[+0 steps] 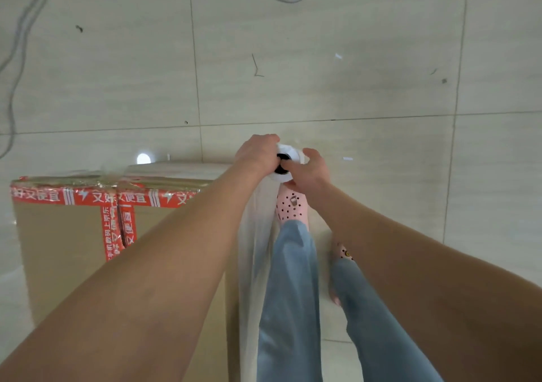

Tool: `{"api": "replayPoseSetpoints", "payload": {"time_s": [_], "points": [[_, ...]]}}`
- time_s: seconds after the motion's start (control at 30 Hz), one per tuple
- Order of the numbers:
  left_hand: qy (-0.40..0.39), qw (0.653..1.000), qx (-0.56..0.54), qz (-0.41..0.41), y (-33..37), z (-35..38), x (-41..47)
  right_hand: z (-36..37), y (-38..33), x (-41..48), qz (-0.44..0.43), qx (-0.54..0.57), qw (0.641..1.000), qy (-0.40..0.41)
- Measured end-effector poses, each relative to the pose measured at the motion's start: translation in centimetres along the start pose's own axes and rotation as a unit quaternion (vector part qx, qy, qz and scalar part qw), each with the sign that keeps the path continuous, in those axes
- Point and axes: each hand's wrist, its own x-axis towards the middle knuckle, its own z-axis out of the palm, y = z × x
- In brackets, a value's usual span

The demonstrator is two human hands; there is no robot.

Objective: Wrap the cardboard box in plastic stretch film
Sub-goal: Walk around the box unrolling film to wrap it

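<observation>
Cardboard box (58, 249) stands on the floor at left of view, close against the person's left side, sealed with red printed tape (88, 197) along the top edge and down the near face. Glossy wrinkled film shows across the box's top edge, so some wrap looks to be on already; how many layers, and whether the lower part is covered, can't tell. Film roll (283, 161) is held upright just off the box's right corner, seen end-on: white rim, black core. A sheet of film (255, 249) hangs down from it alongside the box's right edge. Left hand (258, 153) is curled over the roll's top rim from the left and grips it. Right hand (311, 170) holds the rim from the right, one finger seeming to reach into the core. The film is uncut and joined to the roll, so my read is mid-wrap: more passes round the box, then tear and press down the tail. Below are jeans (293, 293) and pink clogs (289, 205). Tiled floor (352, 59) all around, a cable (17, 44) at far left.
</observation>
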Motion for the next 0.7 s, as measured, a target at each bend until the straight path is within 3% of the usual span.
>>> {"api": "replayPoseSetpoints", "payload": {"time_s": [0.53, 0.7], "points": [[0.035, 0.997, -0.072, -0.016, -5.8, -3.7, 2.1, 5.6, -4.7, 0.7, -0.059, -0.062, 0.996, 0.026], [0.035, 0.995, -0.09, 0.02, -7.5, -4.5, 2.2, 6.5, -5.8, 0.7, -0.063, -0.143, 0.987, 0.039]]}}
